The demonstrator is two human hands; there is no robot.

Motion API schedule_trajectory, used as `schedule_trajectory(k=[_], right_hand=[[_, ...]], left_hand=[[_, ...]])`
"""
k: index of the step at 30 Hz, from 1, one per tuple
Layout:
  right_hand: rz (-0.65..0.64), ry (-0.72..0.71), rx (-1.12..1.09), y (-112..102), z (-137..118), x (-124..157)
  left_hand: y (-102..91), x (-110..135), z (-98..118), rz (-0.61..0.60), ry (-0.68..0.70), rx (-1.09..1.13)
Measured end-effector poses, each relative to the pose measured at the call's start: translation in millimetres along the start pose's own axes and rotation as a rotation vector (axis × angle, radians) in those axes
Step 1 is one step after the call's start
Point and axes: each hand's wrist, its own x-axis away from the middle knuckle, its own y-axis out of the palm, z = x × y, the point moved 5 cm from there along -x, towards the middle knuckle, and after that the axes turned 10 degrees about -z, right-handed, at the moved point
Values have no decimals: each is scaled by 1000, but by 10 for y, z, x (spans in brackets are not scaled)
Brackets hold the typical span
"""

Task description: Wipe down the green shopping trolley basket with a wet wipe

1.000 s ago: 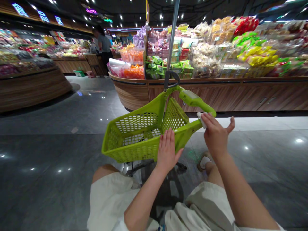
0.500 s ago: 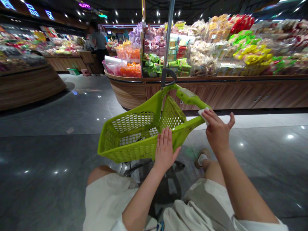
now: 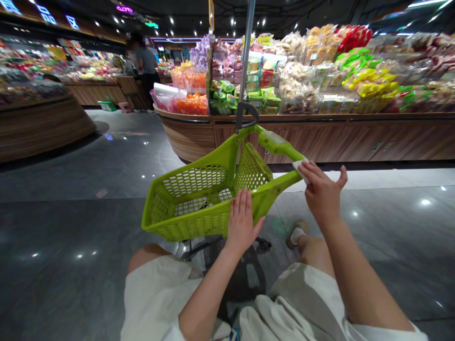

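Observation:
A green plastic shopping cart [image 3: 188, 225] stands in front of me, its basket pointing left and its handle to the right. My left hand [image 3: 241, 220] lies flat against the near side of the basket, fingers together and stretched out, thumb apart. At the corner of the handle, my right hand [image 3: 322, 189] presses a small white wipe [image 3: 300, 170] onto the green plastic. The wipe sits under its fingers, partly covered by them; the little finger sticks out. Inside the basket, only the perforated walls and floor show.
A wooden display counter [image 3: 313, 137] piled with packaged snacks runs behind the cart. A grey pole [image 3: 246, 61] rises from the cart's far side. Another rounded counter [image 3: 42, 123] stands at left. Farther back is a person [image 3: 147, 64]. Dark shiny tiles [image 3: 71, 213] cover the floor.
The cart and both hands sit almost as before, with the whole view shifted very slightly. The wipe stays under my right hand at the handle corner.

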Motion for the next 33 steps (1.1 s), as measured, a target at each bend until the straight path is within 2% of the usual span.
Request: schedule_trajectory(k=[1, 3, 5, 7, 8, 10, 13, 15, 16, 18, 21, 23, 24, 26, 28, 30, 31, 33], right_hand=[[10, 13, -3, 32, -81, 24], [-15, -39, -10, 173, -425, 120], [-100, -163, -26, 346, -831, 238], [-181, -294, -45, 442, -1064, 318], [-204, -336, -50, 442, -1066, 325], [-194, -329, -37, 350, -841, 263], [-64, -139, 17, 114, -260, 87], [22, -22, 33, 35, -60, 36], [42, 2, 33, 46, -75, 45], [28, -30, 26, 156, -319, 120], [-83, -220, 5, 378, -871, 291], [-146, -345, -12, 434, -1033, 354], [-159, -379, -15, 419, -1000, 350], [-142, -353, -3, 315, -724, 264], [-72, -218, 21, 165, -321, 129], [7, -73, 30, 59, -39, 36], [29, -29, 31, 49, -7, 22], [31, -18, 34, 116, -179, 62]], left_hand=[[4, 0, 5, 1, -5, -1], [9, 1, 6, -5, -10, -8], [6, 2, 0, -16, 2, -16], [-3, 3, -13, -25, 19, -19], [-9, 4, -20, -25, 25, -18], [-15, 6, -30, -20, 27, -17], [-8, 9, -23, -15, 15, -28], [3, 12, -10, -17, -2, -39], [6, 14, -4, -19, -11, -42], [6, 16, 3, -21, -23, -44], [-1, 13, 1, -27, -7, -44], [-8, 11, -11, -27, 4, -44], [-11, 11, -17, -26, 6, -44], [-13, 12, -27, -22, 4, -44], [-8, 16, -22, -18, 7, -46], [2, 20, -8, -16, 5, -51], [7, 21, -3, -16, 0, -52], [15, 21, 3, -17, -14, -52]])
